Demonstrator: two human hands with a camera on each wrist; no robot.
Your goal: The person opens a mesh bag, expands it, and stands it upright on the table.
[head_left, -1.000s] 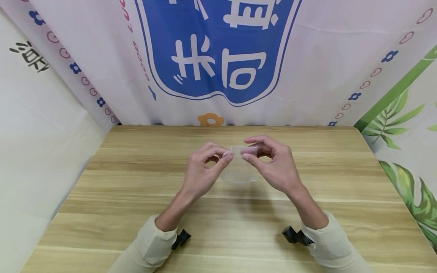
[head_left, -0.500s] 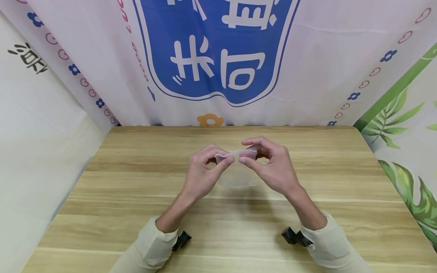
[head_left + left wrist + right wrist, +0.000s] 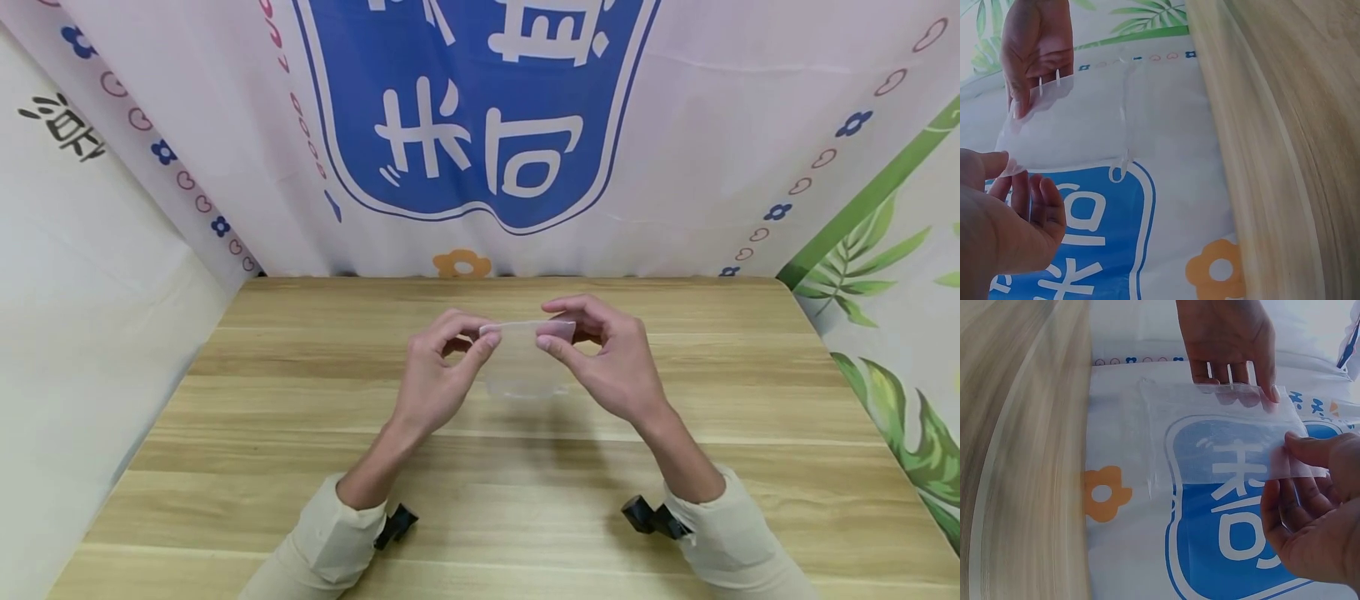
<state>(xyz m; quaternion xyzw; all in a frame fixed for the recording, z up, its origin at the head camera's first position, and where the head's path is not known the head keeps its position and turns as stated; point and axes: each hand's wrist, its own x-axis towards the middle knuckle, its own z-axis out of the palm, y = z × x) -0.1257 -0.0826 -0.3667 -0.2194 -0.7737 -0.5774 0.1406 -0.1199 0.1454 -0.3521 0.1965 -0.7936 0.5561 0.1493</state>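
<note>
A small, see-through plastic bag (image 3: 525,362) hangs above the table between my hands, with its top edge drawn nearly straight. My left hand (image 3: 441,371) pinches the bag's upper left corner between thumb and fingertips. At the upper right corner, my right hand (image 3: 617,360) holds it the same way, thumb in front and fingers behind. In the left wrist view the clear bag (image 3: 1082,134) spans from one hand to the other. The right wrist view shows the backdrop print through the bag (image 3: 1210,440). Whether its two layers are apart cannot be made out.
Below the hands lies a wood-grain table (image 3: 300,417). A white printed curtain (image 3: 720,150) with a blue emblem stands behind its far edge. A black wrist camera mount (image 3: 652,517) sits at the right sleeve, another (image 3: 396,527) at the left.
The top edge sagged and folded toward me half a second ago; now it is straighter and a little higher. My hands have moved slightly apart, both still pinching the bag.
</note>
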